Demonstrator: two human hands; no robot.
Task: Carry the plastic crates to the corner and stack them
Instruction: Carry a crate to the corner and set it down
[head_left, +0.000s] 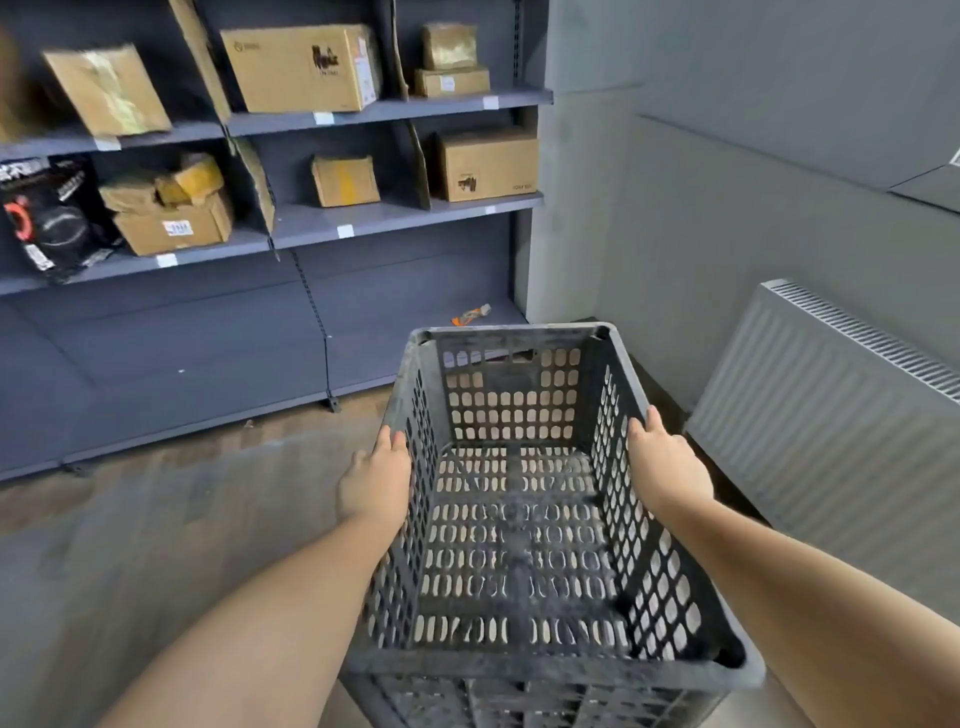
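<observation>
Crate (519, 519) sits between my two hands, empty, its long axis running straight away from me toward the room corner where the shelf unit (311, 332) meets the grey wall (675, 208). My left hand (374, 483) is on the left long rim and my right hand (667, 462) on the right long rim, both about midway along, level with each other, so neither is nearer the far end. Each grip is curled over its rim, thumb on top and fingers down the outer wall out of sight, pinching the crate's edge; how hard, I cannot tell.

Below the near end I see more dark lattice (519, 701), which I read as a second crate underneath, though I cannot tell whether the top one is seated on it or held just above.

The corner lies ahead, slightly right, with the radiator (831, 415) close along the right side. I judge the move turns on keeping the long axis aimed at that corner, with the right rim clear of the radiator.
</observation>
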